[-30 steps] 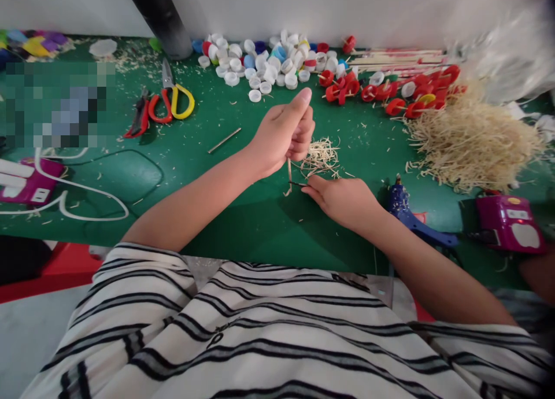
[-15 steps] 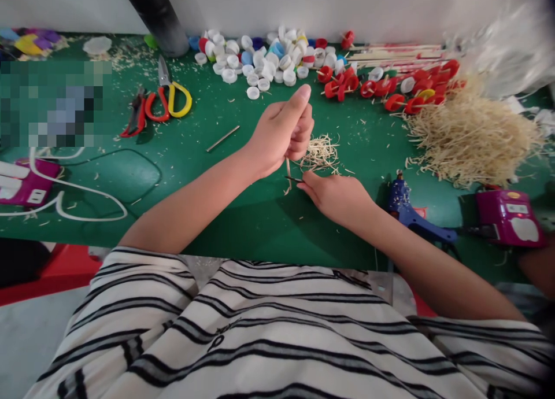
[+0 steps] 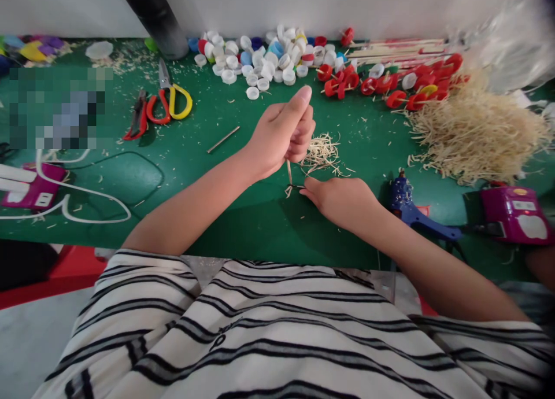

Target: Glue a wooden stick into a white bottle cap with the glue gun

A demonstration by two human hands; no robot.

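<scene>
Currently, the left hand [image 3: 281,130] wraps its curled fingers round a thin, pale wooden stick [image 3: 289,170], whose lower end points toward the near edge of the green worktop [image 3: 247,225]. The right hand [image 3: 342,196] has thumb and forefinger clamped on a slim, dark tool [image 3: 297,186] meeting that end, beside a pale curled sliver [image 3: 288,193]. Just beyond lies a small heap of pale shavings [image 3: 321,153]. Farther out, round, mostly white plastic caps [image 3: 269,69] line the worktop's far edge; red-and-yellow-handled metal scissors [image 3: 165,78] lie toward its far left corner.
</scene>
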